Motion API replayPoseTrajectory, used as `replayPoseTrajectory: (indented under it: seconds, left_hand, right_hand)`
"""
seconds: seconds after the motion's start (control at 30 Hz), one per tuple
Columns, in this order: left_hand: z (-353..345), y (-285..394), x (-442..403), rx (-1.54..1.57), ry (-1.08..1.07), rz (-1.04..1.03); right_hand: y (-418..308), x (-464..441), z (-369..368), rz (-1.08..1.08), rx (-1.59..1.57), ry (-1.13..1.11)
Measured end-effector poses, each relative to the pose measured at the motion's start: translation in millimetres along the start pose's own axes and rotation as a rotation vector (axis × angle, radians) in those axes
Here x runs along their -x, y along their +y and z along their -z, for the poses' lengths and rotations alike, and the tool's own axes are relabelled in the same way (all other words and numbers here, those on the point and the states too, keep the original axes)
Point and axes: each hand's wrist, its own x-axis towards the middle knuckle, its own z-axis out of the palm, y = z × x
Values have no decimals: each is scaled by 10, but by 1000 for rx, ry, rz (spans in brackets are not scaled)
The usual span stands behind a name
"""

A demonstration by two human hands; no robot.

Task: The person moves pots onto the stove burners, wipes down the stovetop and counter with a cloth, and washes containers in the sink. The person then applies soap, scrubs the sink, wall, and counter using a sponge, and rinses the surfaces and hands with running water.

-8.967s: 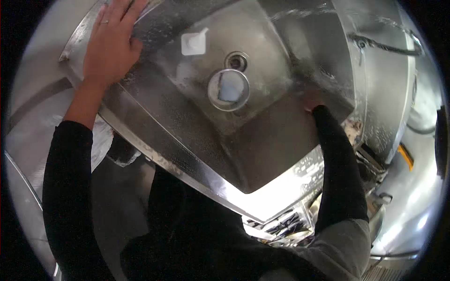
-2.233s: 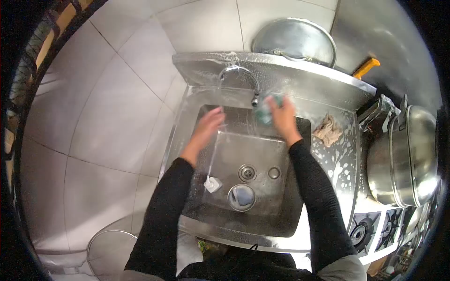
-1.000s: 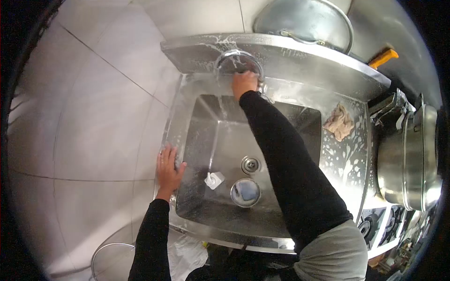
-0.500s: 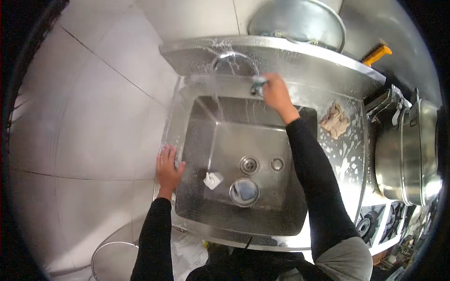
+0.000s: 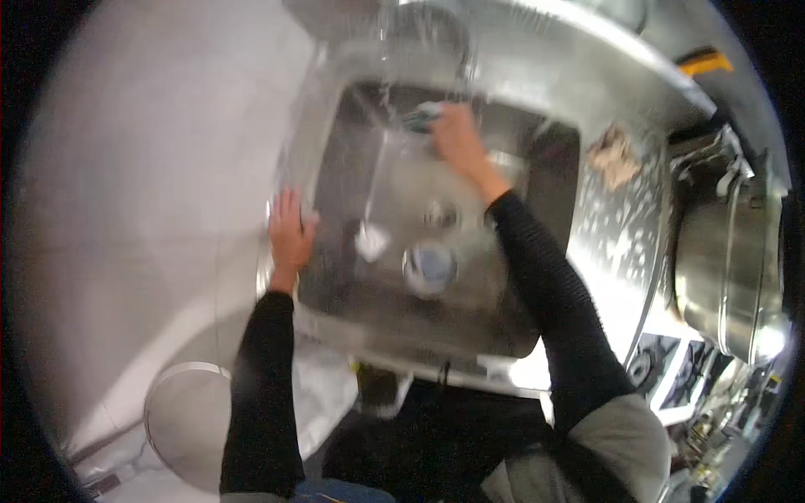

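My right hand reaches over the far part of the steel sink. Its fingers close round a small green and whitish scrubbing pad, blurred by motion. On the sink's left rim my left hand lies flat, fingers stretched out, holding nothing. Inside the basin are a small white object and a round metal bowl with something bluish in it. A drain sits just beyond the bowl. The curved faucet stands behind the basin, with what looks like water falling at its left.
A crumpled beige cloth lies on the right ledge among foam spots. Farther right stands a large steel pot. An orange handle shows at the upper right. A round, rimmed container is at the lower left.
My right hand has moved with the scrubbing pad from beside the faucet base down over the basin's far wall. My left hand stays on the rim. The whole view has shifted.
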Motion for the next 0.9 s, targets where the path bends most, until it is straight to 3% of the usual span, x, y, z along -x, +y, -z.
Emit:
replayPoseTrajectory:
  seconds: [0.1,0.13,0.2,0.27,0.4,0.47,0.5,0.6,0.67,0.7,0.77,0.83,0.9]
  left_hand:
    - [-10,40,166,-34,-45,-41]
    - [-31,66,131,-27,-45,-16]
    - [-54,90,47,-31,-22,15]
    - [7,82,53,-35,-60,45]
    - [39,117,29,-39,-87,67]
    - [48,136,66,-1,-76,70]
    - [43,121,88,0,-74,65]
    - [19,15,32,38,-39,43]
    - [3,52,50,3,-56,70]
    - [12,67,56,1,-58,78]
    - [21,68,74,6,-59,84]
    - [9,58,53,12,-58,77]
    - [-24,26,53,-2,-68,88]
  right_hand:
    - [780,902,-273,-248,117,-783]
    - [908,1276,-612,-161,282,-998]
    - [1016,1898,-1237,-45,246,-1043]
    - [1139,2412,-1951,-12,228,-756]
    - [1302,2499,-2530,-30,165,-661]
    - [1692,2664,-3125,-245,221,-814]
    - [1606,2460,-2946,-232,247,-969]
    - [1138,1133,-2030,50,261,-1261]
    - [1129,117,-2028,288,216,-1148]
    - [834,-229,-1807,462,330,-730]
    - [-1,-790,-1376,-108,-176,-285]
    - [-211,-864,-1901,-253,-453,-51]
    - [-741,-258,-2354,-334,-318,17]
